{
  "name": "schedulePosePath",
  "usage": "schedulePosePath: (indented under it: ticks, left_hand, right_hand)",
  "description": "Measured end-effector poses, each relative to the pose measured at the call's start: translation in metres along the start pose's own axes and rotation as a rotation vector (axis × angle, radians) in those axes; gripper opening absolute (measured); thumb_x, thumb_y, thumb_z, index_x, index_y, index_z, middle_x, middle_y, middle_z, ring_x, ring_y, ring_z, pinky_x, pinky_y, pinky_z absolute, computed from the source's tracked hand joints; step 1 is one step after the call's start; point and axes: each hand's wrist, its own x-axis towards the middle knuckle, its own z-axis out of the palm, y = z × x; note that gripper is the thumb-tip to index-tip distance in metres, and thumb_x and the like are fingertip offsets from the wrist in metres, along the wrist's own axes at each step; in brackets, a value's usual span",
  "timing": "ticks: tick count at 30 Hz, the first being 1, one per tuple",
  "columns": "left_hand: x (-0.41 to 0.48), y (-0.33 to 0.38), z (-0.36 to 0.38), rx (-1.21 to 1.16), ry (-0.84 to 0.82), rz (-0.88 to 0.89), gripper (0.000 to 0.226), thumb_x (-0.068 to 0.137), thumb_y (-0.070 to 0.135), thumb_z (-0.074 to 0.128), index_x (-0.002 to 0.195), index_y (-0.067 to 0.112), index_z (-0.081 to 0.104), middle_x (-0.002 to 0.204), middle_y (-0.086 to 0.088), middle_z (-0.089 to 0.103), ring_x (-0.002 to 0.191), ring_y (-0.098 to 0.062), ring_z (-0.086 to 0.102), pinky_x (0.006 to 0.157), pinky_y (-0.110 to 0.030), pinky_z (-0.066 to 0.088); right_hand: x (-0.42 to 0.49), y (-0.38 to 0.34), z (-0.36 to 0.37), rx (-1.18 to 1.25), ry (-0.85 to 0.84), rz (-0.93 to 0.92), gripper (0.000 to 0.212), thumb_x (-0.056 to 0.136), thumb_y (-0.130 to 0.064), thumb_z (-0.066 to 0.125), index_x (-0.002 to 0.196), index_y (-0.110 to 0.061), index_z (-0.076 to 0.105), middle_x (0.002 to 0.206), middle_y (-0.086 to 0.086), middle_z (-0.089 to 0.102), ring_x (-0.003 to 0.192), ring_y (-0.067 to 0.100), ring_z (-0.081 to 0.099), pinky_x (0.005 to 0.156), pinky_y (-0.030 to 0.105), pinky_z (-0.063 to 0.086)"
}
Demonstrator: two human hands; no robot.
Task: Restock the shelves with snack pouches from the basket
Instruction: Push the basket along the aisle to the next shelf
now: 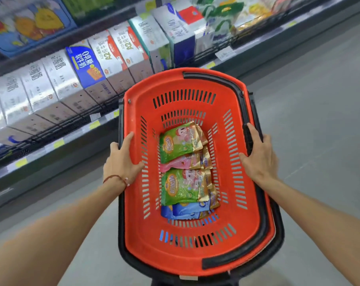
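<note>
An orange plastic basket with black handles is held in front of me over the aisle floor. My left hand grips its left rim, thumb inside the wall. On the right rim, my right hand grips the edge with the thumb inside and the fingers over the black handle. Several snack pouches lie flat on the basket's bottom: a green pouch at the far end, a pink pouch under it, another green pouch, and a blue pouch nearest me.
Shelves run along the left with white and blue milk cartons and yellow price tags. Further shelving with packaged goods continues at the top right. Grey floor stretches to the right.
</note>
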Motion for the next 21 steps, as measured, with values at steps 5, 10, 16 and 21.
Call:
schedulePosePath:
  ticks: [5,10,16,21]
  left_hand:
    - [0.016,0.119,-0.019,0.106,-0.02,0.119,0.096,0.068,0.046,0.076,0.146,0.048,0.02,0.122,-0.011,0.042,0.09,-0.037,0.061,0.076,-0.044,0.054]
    - [0.035,0.235,-0.025,0.107,-0.046,0.267,0.1,0.063,0.046,0.078,0.145,0.046,0.022,0.116,-0.013,0.044,0.091,-0.035,0.06,0.082,-0.048,0.055]
    - [0.041,0.357,-0.017,0.123,-0.044,0.416,0.098,0.065,0.042,0.081,0.146,0.042,0.026,0.113,-0.013,0.045,0.095,-0.035,0.06,0.082,-0.041,0.052]
    - [0.066,0.452,0.007,0.116,-0.043,0.509,0.094,0.062,0.041,0.078,0.144,0.043,0.03,0.112,-0.012,0.047,0.091,-0.033,0.06,0.075,-0.034,0.048]
  right_hand:
    - [0.026,0.054,-0.09,0.067,0.064,0.109,0.084,0.087,-0.042,0.071,0.157,-0.041,0.025,0.129,0.012,0.045,0.101,0.036,0.063,0.085,0.045,0.05]
    - [0.052,0.111,-0.172,0.086,0.159,0.182,0.085,0.087,-0.044,0.072,0.157,-0.042,0.025,0.125,0.01,0.047,0.1,0.033,0.063,0.084,0.043,0.049]
    - [0.078,0.179,-0.245,0.146,0.242,0.253,0.086,0.085,-0.045,0.076,0.156,-0.042,0.027,0.127,0.009,0.048,0.086,0.022,0.055,0.078,0.036,0.043]
    - [0.118,0.234,-0.287,0.243,0.281,0.307,0.091,0.079,-0.04,0.081,0.156,-0.04,0.031,0.13,0.009,0.052,0.111,0.028,0.06,0.092,0.042,0.048]
